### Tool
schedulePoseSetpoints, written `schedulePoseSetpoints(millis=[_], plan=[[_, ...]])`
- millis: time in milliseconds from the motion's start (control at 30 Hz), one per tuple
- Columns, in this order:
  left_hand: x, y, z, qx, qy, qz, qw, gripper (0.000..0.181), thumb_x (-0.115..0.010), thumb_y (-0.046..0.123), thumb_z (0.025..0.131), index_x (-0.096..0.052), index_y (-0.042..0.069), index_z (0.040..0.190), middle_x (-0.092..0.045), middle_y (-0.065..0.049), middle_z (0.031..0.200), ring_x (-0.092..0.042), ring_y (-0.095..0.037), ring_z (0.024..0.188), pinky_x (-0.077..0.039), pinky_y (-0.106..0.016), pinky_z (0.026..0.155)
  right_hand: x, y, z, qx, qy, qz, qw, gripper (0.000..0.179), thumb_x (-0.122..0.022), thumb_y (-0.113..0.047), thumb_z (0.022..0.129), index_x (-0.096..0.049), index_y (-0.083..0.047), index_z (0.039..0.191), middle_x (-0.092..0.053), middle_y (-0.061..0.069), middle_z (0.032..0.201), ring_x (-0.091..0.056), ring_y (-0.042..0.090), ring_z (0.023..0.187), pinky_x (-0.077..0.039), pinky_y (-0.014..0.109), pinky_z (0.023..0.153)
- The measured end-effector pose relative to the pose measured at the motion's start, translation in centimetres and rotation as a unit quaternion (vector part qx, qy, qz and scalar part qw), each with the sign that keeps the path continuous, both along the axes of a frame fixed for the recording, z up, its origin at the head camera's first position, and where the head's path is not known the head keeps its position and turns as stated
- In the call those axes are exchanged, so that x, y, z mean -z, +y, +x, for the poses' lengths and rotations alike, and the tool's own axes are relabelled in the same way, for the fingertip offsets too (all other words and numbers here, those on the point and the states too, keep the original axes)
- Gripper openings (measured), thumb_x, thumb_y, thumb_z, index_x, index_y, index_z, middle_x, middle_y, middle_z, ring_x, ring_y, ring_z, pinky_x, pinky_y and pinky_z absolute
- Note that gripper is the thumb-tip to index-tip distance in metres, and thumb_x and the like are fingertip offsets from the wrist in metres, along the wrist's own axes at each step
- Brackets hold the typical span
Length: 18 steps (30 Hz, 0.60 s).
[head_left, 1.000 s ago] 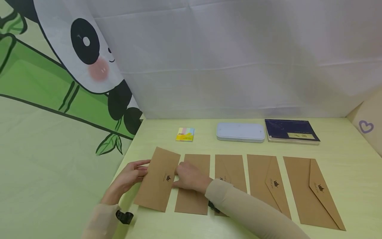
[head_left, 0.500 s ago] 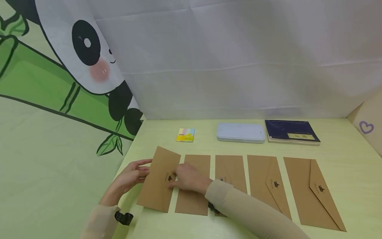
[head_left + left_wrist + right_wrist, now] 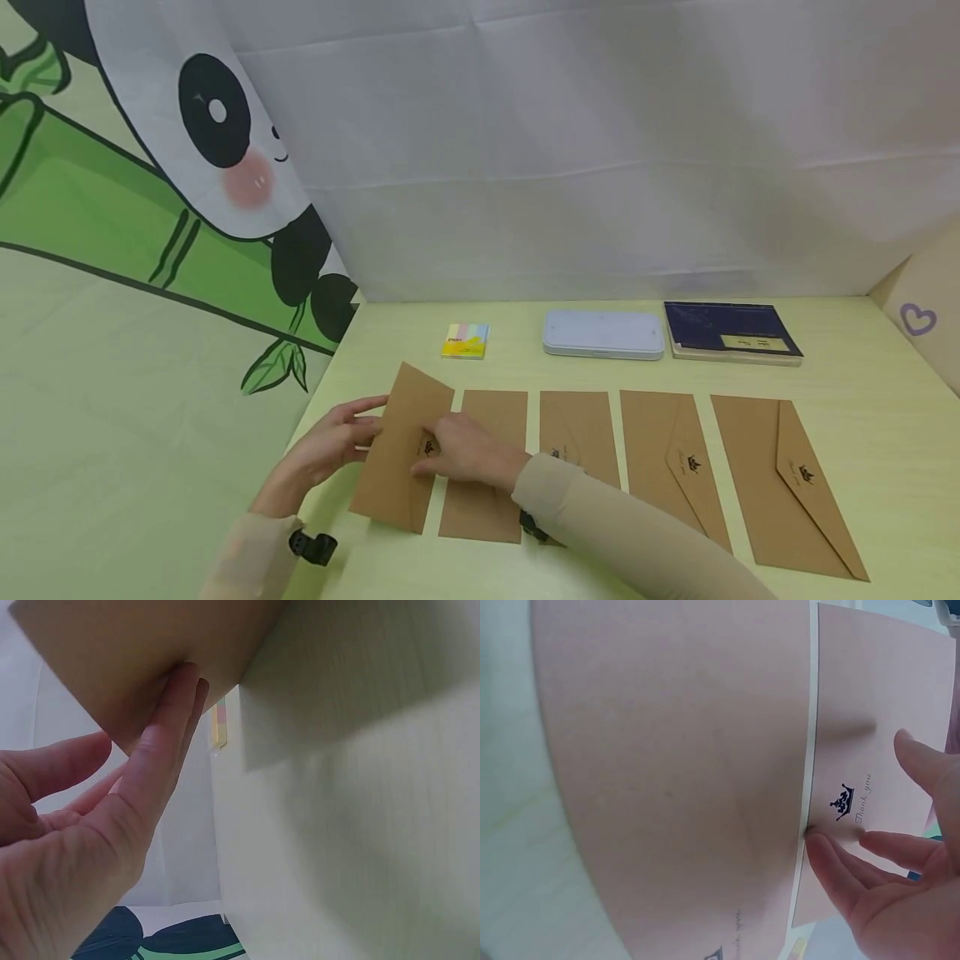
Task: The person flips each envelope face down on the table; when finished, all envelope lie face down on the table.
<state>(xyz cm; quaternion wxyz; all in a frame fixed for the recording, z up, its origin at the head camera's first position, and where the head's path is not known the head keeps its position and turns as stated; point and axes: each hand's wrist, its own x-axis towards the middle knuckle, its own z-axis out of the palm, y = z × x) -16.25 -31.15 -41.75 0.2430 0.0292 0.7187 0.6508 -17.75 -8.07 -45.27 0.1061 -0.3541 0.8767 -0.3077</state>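
Observation:
A brown envelope (image 3: pixel 390 475), leftmost in the row, leans up off the table with its left side raised. Behind that side, my left hand (image 3: pixel 326 442) supports it with extended fingers; the left wrist view shows the fingertips (image 3: pixel 180 682) against the envelope's underside. From the right, my right hand (image 3: pixel 476 446) reaches over the second envelope (image 3: pixel 480 512), its fingertips at the first envelope's crown print. In the right wrist view the "Thank you" lettering and crown (image 3: pixel 842 801) lie between the spread right fingers. The left fingertips are hidden from the head view.
Three more brown envelopes stand in the row to the right, a middle one (image 3: pixel 577 417) partly under the right sleeve, then another (image 3: pixel 652 450) and the rightmost (image 3: pixel 757 475). Behind them lie sticky notes (image 3: pixel 465 342), a pale case (image 3: pixel 603 333) and a dark blue book (image 3: pixel 723 327).
The first envelope has tilted up more and shifted slightly right. My right hand has slid left onto its printed part; the left hand has moved slightly right with the envelope.

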Motion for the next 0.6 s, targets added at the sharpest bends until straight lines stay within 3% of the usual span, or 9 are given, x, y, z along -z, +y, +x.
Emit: schedulePoseSetpoints(millis=[300,467,600], plan=[[0.5,0.7,0.1,-0.024,-0.038,0.011,0.9989,0.045,-0.035,0.014,0.105,-0.029,0.003,0.148,-0.054,-0.02,0.127,-0.06,-0.034,0.102,-0.051,-0.047,0.08,-0.1,0.0,-0.1,0.01,-0.044,-0.038,0.9983,0.052,-0.076,-0.043,0.08,-0.059,-0.007,0.113,-0.056,-0.003,0.078,-0.047,0.008,0.065,-0.041,0.022,0.057],[0.9,0.9,0.2,-0.02,-0.045,0.027,0.9984,0.046,-0.033,0.018,0.106,-0.028,0.003,0.148,-0.05,-0.02,0.13,-0.059,-0.035,0.103,-0.05,-0.048,0.082,-0.2,0.3,-0.1,0.015,-0.074,-0.07,0.9947,0.066,-0.076,-0.043,0.08,-0.053,-0.004,0.128,-0.061,-0.001,0.093,-0.053,0.009,0.075,-0.044,0.022,0.063],[1.1,1.1,0.2,-0.013,-0.052,0.038,0.9978,0.048,-0.036,0.022,0.105,-0.027,0.004,0.149,-0.046,-0.021,0.133,-0.057,-0.035,0.106,-0.049,-0.049,0.084,-0.3,0.3,0.0,0.011,-0.085,-0.091,0.9921,0.069,-0.074,-0.046,0.08,-0.05,-0.005,0.131,-0.061,-0.001,0.097,-0.055,0.009,0.076,-0.045,0.022,0.065]])
